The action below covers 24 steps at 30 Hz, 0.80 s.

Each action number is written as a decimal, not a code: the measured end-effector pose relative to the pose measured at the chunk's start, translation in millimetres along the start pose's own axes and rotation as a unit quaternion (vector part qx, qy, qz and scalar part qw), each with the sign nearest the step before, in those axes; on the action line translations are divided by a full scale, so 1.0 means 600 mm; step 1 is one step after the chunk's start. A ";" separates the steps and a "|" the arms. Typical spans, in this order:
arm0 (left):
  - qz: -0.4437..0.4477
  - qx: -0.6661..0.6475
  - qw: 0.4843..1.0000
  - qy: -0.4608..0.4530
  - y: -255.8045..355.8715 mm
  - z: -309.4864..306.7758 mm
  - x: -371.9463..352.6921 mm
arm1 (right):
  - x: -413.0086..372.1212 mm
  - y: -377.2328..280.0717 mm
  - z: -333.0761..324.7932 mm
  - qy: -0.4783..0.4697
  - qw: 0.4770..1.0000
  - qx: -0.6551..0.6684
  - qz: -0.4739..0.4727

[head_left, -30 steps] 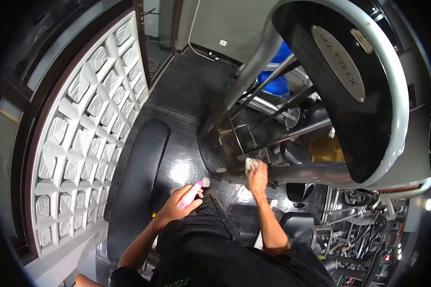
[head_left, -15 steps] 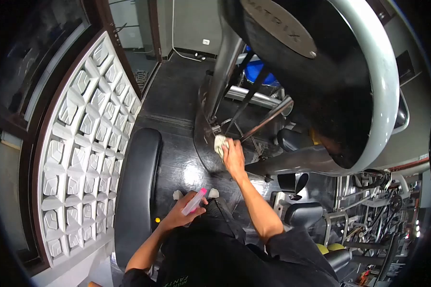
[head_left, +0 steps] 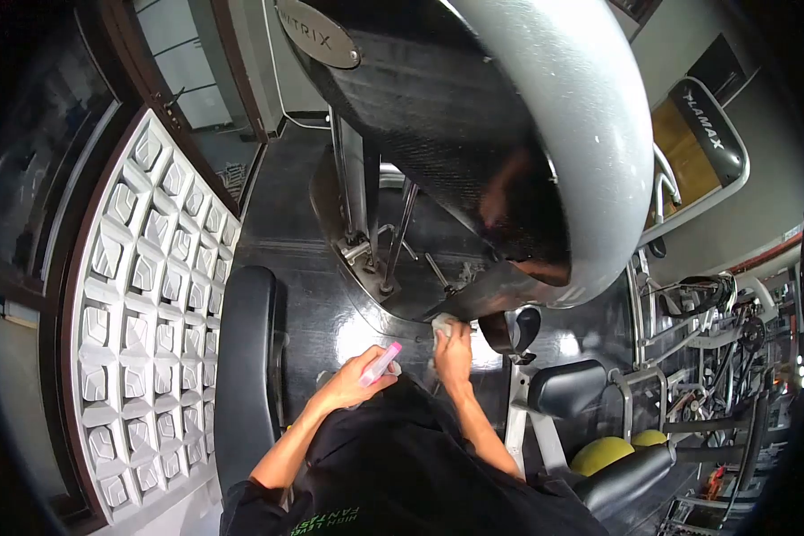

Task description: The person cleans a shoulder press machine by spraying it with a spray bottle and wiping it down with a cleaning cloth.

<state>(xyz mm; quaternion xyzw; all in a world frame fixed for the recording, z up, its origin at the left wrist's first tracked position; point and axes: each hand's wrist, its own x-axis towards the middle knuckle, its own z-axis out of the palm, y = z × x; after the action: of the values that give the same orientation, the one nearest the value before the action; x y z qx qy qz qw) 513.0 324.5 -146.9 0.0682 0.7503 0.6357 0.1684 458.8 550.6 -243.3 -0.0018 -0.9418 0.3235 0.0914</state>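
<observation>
My left hand [head_left: 357,382] is wrapped round a clear spray bottle [head_left: 380,364] with a pink top, held tilted in front of my body. To its right, my right hand [head_left: 454,354] grips a pale cloth [head_left: 441,326] at the lower edge of the dark machine frame [head_left: 411,320]. The cloth is bunched in my fingers and partly hidden by them. Above my hands rises the big machine with its black cover [head_left: 420,116] and thick grey rim [head_left: 590,116].
A black padded bench [head_left: 246,357] stands on the left, beside a white patterned panel [head_left: 152,304]. To the right are a black seat pad [head_left: 566,389], a cup-like black part [head_left: 511,332], yellow balls [head_left: 601,456] and more gym equipment. A glass door [head_left: 183,67] is at the upper left.
My right hand has moved down and nearer my body with the cloth, from the frame's upright to its lower edge. My left hand has moved slightly right with the bottle. The view has shifted.
</observation>
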 end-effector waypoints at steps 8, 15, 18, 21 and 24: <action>-0.030 -0.065 0.996 0.059 -0.005 0.003 0.013 | 0.042 0.013 -0.007 -0.077 0.983 0.086 -0.142; 0.041 -0.107 0.975 0.192 -0.027 -0.054 0.012 | 0.072 -0.062 0.078 -0.060 0.975 0.120 -0.177; 0.062 -0.127 0.964 0.225 -0.055 -0.085 0.023 | 0.089 -0.086 0.099 -0.077 0.976 0.095 -0.182; 0.057 -0.131 0.964 0.226 -0.072 -0.127 0.033 | 0.125 -0.115 0.112 -0.120 0.972 0.089 -0.184; 0.048 -0.135 0.965 0.220 -0.085 -0.176 0.046 | 0.171 -0.161 0.142 -0.145 0.964 0.095 -0.204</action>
<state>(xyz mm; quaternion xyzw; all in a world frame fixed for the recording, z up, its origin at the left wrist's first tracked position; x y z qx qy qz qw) 456.9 225.6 -186.9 -0.0608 0.6719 0.7378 -0.0235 348.8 429.0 -232.7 0.2458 -0.8904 0.3826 0.0178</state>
